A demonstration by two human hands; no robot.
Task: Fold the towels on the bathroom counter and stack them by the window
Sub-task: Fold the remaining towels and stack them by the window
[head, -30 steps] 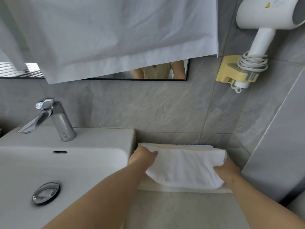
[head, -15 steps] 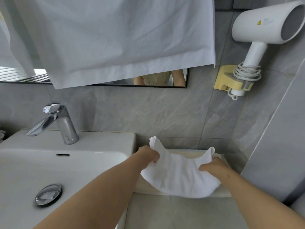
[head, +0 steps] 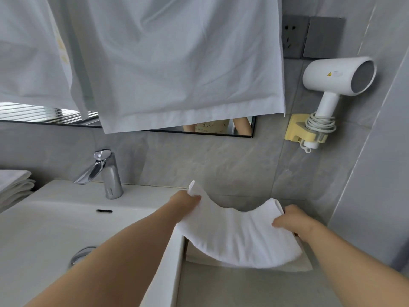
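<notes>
Head camera, the only view: we hold a white terry towel (head: 239,238) stretched between both hands over the right part of the grey stone counter (head: 243,289), just right of the white ceramic basin (head: 55,229). Our left hand (head: 184,201) grips the towel's left end, fingers curled round it, with one corner sticking up above the knuckles. Our right hand (head: 292,220) pinches the folded right end. The middle of the towel sags in a curve between the two hands. Under it a cream folded cloth (head: 306,265) lies flat on the counter against the right wall; we cannot tell whether the towel's low edge touches it.

At the far left edge, beside the basin, sits a stack of folded white towels (head: 13,187). A chrome single-lever tap (head: 104,171) stands at the far rim of the basin, and a chrome drain plug (head: 81,255) shows near our left forearm. Above, a white creased sheet (head: 177,63) hangs over most of a black-framed mirror (head: 221,129). On the right wall a white hair dryer (head: 336,78) rests in a yellow plastic holder (head: 295,129), below a grey wall socket (head: 294,36).
</notes>
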